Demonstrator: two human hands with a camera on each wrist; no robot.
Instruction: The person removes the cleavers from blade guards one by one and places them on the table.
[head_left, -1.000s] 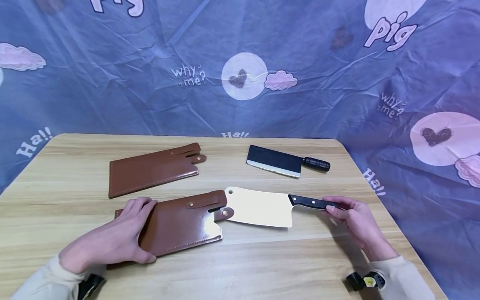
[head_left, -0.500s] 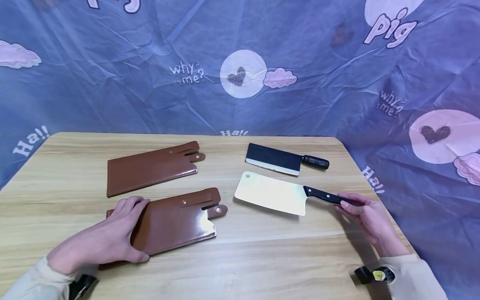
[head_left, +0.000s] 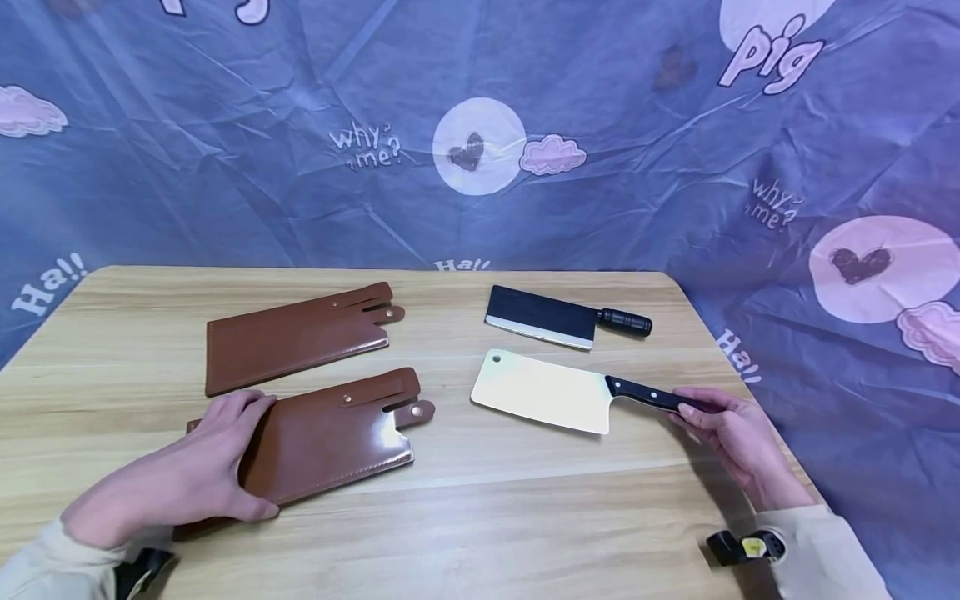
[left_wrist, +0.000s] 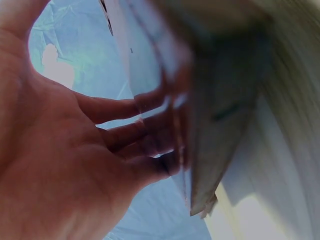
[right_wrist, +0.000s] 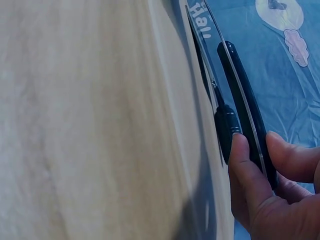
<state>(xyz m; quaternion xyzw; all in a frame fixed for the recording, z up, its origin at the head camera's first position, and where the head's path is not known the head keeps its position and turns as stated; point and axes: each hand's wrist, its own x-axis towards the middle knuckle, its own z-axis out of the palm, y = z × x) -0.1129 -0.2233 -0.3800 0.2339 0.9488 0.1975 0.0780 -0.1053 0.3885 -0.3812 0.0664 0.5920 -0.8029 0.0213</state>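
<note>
L wrist view is badly blurred — the brown sheath [left_wrist: 215, 125] smears into the worktop [left_wrist: 295, 100], its snap and strap can't be made out. The left hand [head_left: 191, 475] covers the sheath's near-left corner in the head view. In the R wrist view the cleaver [right_wrist: 245, 100] shows edge-on only — blade face unreadable, handle end hidden under the right hand [right_wrist: 270, 195], itself cut off by the frame's edge.

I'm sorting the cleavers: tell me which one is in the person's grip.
The pale-bladed cleaver, nearer the person; the right hand pinches its handle. The dark-bladed cleaver lies untouched behind it.
</note>
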